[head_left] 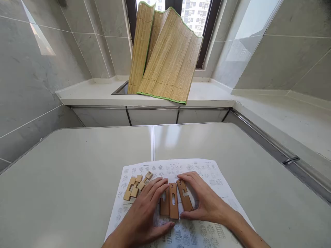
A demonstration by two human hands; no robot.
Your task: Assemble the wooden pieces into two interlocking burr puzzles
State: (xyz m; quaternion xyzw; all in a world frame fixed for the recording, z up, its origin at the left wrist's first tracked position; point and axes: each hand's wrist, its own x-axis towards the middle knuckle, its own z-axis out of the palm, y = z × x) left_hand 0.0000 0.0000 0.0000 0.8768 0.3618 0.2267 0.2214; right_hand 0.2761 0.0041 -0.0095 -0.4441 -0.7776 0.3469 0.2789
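Observation:
Three brown wooden puzzle pieces lie side by side on a printed paper sheet (219, 182). My left hand (146, 210) curves around the left notched piece (164, 203), fingertips at its top end and thumb near the bottom; the hand hides part of it. In the middle lies the slotted piece (176, 208) marked 2, close against the left one. My right hand (204, 199) is closed around the piece marked 3 (184, 199), index finger at its top and thumb at its bottom. That piece is tilted, with a narrow gap beside the middle one.
Several pale wooden puzzle pieces (133, 192) lie linked on the sheet, left of my hands. The sheet rests on a glossy pale table (77, 179) with a centre seam. Beyond it, a folded bamboo mat (170, 58) leans on a white ledge (212, 93) before a window.

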